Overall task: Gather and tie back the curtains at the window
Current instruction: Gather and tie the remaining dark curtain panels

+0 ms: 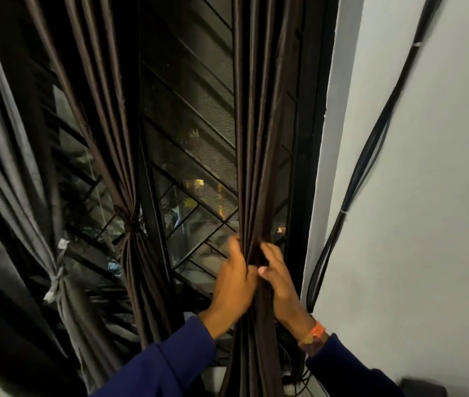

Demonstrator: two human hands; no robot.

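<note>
Gripping the right curtain (256, 167) at lower center, left hand (234, 285) and right hand (280, 282) curl fingers around its folds; fingertips are hidden in the cloth.

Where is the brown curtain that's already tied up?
The tied brown curtain hangs left of centre, between the grey tied curtain and the curtain both hands are gathering.

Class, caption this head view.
Both hands, left and right, gather the right-hand dark curtain beside two tied ones.
</note>
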